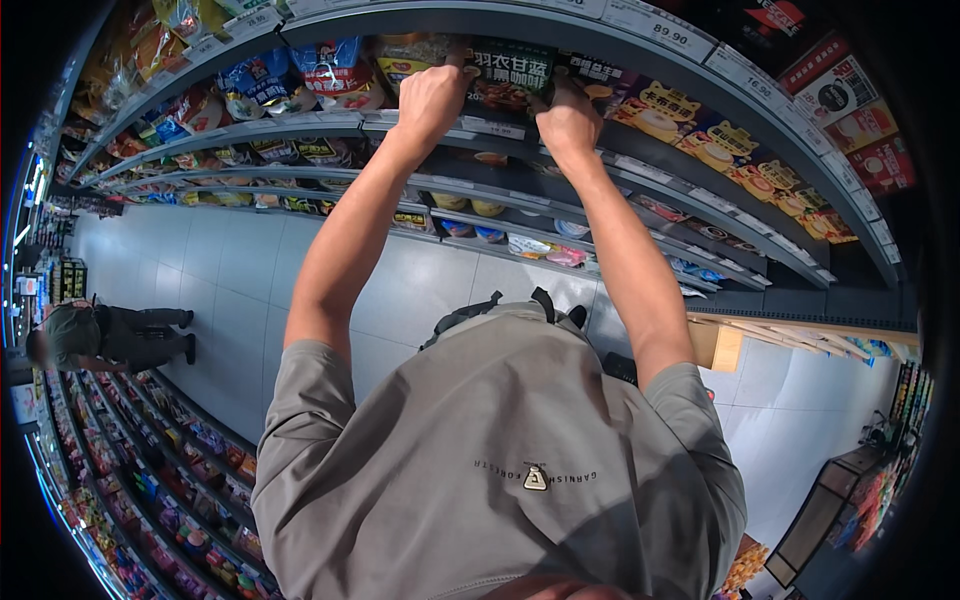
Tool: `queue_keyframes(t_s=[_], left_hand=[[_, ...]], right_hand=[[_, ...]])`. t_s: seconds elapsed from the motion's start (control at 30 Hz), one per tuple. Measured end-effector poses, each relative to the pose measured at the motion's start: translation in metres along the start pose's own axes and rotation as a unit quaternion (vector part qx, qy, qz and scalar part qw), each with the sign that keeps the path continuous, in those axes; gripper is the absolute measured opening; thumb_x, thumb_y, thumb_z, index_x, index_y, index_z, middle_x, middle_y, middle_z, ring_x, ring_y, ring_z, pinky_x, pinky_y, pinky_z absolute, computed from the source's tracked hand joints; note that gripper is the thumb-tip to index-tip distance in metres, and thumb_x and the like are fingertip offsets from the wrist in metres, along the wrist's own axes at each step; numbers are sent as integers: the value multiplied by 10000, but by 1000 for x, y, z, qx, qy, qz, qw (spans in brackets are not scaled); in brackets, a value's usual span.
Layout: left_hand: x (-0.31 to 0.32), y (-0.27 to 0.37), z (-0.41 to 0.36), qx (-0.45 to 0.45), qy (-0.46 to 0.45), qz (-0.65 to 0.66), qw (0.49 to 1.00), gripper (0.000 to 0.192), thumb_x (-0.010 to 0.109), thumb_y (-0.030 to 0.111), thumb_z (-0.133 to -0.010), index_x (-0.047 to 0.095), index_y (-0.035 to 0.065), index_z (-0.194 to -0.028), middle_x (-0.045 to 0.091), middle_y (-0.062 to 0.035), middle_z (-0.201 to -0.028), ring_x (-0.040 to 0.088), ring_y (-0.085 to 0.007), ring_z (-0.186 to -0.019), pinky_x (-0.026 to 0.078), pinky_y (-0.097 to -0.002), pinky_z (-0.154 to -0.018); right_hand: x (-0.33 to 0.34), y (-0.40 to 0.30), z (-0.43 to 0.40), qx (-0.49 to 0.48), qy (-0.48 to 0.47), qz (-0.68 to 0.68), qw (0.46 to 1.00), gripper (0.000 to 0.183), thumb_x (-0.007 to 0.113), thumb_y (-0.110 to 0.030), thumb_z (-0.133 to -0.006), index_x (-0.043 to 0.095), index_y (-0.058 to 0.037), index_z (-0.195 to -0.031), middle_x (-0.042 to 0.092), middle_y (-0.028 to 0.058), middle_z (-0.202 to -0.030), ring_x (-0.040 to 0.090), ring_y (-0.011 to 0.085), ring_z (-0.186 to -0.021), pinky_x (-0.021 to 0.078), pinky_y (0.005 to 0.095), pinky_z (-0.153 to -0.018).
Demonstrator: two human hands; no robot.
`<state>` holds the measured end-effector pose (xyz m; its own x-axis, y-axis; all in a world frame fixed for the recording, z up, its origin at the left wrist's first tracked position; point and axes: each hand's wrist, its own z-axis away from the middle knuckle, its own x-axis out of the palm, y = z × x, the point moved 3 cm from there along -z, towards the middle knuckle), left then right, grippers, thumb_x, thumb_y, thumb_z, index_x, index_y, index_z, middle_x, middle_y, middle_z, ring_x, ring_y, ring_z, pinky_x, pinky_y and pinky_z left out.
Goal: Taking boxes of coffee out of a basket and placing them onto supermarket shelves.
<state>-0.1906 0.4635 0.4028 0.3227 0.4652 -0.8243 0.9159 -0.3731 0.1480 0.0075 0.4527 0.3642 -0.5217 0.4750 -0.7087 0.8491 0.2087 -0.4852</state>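
Observation:
My two hands reach to a shelf at the top of the view. Between them stands a dark green coffee box (514, 69), its printed front turned towards me. My left hand (432, 94) is at the box's left edge, with the thumb against its front. At the lower right corner, my right hand (568, 120) has its fingertips on the box; the rest of its grip is partly hidden. A plastic jar (405, 54) with a yellow label stands just left of my left hand. Purple and yellow drink boxes (660, 109) line the shelf to the right of my right hand.
Bagged cereals (334, 71) fill the shelf on the left. A shelf edge with price tags (667, 30) runs above my hands. More shelves (517, 195) descend below. A person (112, 337) stands in the aisle at far left, near another stocked shelf rack (165, 465). A wooden frame (720, 345) stands at right.

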Motion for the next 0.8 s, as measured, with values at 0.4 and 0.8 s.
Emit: queue_keyframes(t_s=[0.4,0.8], left_hand=[[-2,64,111,-130,46,391,910,517,707,47,-840,489,41,-1309,672,-97,-759,640,-180,-593,495,-300,-554],[117,5,300,-317,-202,399,837,400,667,82,-880,534,-25,-1242,692,-115,-794,652,-150,-644,523,-282,-595]], right_hand=[[-7,-5,7,2,60,-42,997,490,720,-234,-790,568,-85,-1231,688,116,-980,653,349,-898,517,439,-766],[-45,17,112,37,89,-225,970,330,681,-97,-853,614,-44,-1172,667,72,-843,651,180,-713,523,291,-656]])
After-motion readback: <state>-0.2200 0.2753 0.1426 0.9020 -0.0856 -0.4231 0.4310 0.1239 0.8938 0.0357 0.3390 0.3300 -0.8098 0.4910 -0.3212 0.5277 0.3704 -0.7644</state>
